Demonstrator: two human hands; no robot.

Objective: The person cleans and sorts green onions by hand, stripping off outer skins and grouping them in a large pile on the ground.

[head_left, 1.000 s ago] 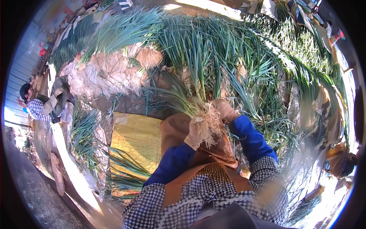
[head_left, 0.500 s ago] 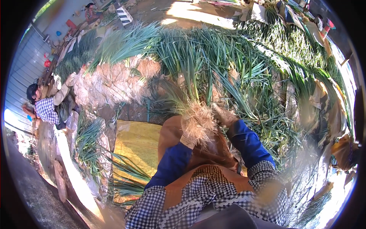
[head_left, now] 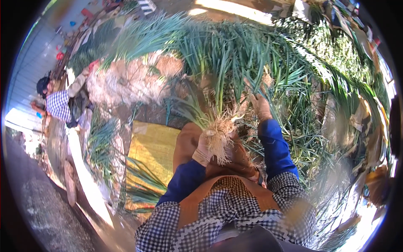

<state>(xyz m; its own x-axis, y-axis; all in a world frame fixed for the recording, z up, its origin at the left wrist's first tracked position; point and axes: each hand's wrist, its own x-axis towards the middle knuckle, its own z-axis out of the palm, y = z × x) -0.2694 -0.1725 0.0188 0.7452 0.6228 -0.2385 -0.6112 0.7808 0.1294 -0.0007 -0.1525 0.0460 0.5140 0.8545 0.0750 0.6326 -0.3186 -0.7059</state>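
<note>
A bunch of long-leaved green plants with bushy pale roots [head_left: 220, 136] lies over my lap. My left hand [head_left: 202, 152] is closed around it just beside the roots, and its leaves fan away from me. Further forward and to the right, my right hand [head_left: 261, 106] has its fingers stretched out among the leaves of a big heap of the same plants [head_left: 235, 50]. I see nothing held in it. Leaves partly hide its fingertips.
A yellow woven sack [head_left: 151, 147] lies left of my knees, with loose leaves across its lower part. Behind it are rows of plants with pale roots [head_left: 126, 84]. A co-worker [head_left: 58, 101] in a checked top sits at the far left, reaching to those roots.
My right hand has moved from beside the roots forward and right to the heap, its fingers now extended. The left hand still holds the bunch. The whole view has shifted slightly.
</note>
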